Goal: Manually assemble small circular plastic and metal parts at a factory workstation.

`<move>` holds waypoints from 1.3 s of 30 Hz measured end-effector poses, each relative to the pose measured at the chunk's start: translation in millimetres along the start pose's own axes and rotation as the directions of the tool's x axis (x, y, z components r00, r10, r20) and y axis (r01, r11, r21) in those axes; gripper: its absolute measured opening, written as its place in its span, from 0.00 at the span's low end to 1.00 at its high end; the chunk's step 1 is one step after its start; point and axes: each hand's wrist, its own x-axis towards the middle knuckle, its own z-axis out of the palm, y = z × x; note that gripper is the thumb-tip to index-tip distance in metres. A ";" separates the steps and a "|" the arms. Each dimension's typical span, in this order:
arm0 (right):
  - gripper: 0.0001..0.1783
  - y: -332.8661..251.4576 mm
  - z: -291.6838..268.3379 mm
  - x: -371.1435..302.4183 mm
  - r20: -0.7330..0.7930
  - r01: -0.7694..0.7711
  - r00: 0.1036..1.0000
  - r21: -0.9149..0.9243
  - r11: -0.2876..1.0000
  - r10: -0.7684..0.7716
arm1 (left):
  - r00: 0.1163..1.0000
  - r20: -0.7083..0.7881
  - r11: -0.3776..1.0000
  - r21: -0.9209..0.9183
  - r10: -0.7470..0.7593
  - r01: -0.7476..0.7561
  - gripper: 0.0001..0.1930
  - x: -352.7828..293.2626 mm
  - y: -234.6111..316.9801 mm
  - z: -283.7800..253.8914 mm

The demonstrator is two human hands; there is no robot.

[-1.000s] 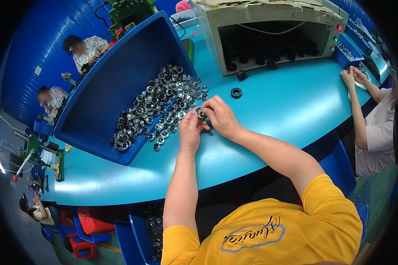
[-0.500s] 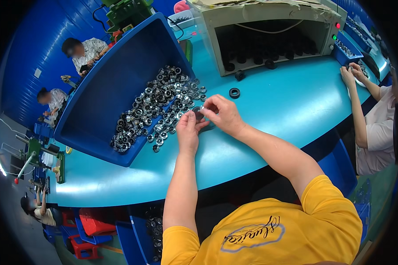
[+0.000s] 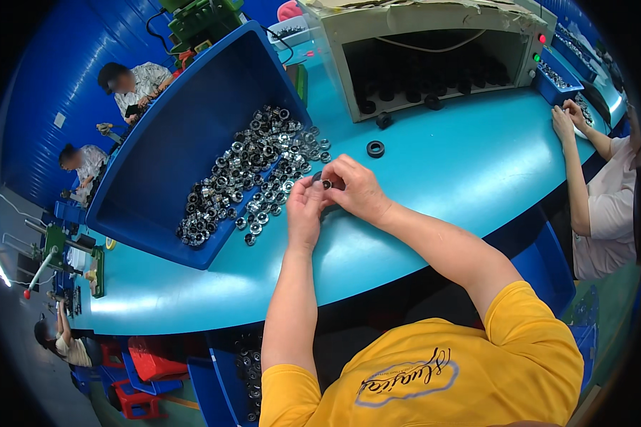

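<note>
My left hand [image 3: 306, 212] is closed, its fingertips pinching a black ring [image 3: 318, 176] that they largely cover. My right hand [image 3: 360, 189] is also closed and meets the left one above the table. Between its thumb and fingers shows a small round metal part [image 3: 327, 184] with a dark centre, up against the black ring. Just left of my hands, a heap of shiny metal ring parts [image 3: 238, 167] spills from a tipped blue bin [image 3: 149, 160] onto the table. One loose black ring [image 3: 375, 149] lies beyond my right hand.
A pale metal box [image 3: 434, 21] with an open front, holding many black rings, stands at the back of the turquoise table [image 3: 463, 164]. Green hand presses [image 3: 52, 245] stand at left. A co-worker's hands [image 3: 567, 119] are busy at the right, near a small blue bin [image 3: 554, 89].
The small metal part and my right fingers have come down in front of the black ring, which now shows less. Both hands stay nearly in place.
</note>
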 end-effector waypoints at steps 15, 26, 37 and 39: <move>0.20 23.4 -0.2 2.0 0.392 -0.474 0.867 0.457 0.753 0.308 | 0.986 -0.038 0.969 0.196 0.161 -0.150 0.14 -2.2 -9.5 -9.6; 0.13 14.1 -0.7 0.2 0.310 -0.466 0.879 0.399 0.790 0.362 | 0.988 0.009 0.937 0.316 0.153 -0.148 0.16 -3.2 -7.4 0.1; 0.12 21.1 8.4 -4.2 0.276 -0.436 0.894 0.351 0.828 0.353 | 0.982 -0.160 0.890 0.455 0.102 -0.018 0.15 -8.1 2.1 7.5; 0.13 26.2 9.2 -3.5 0.312 -0.513 0.857 0.428 0.744 0.411 | 0.993 -0.057 0.911 0.406 0.108 -0.076 0.18 -4.5 1.0 2.4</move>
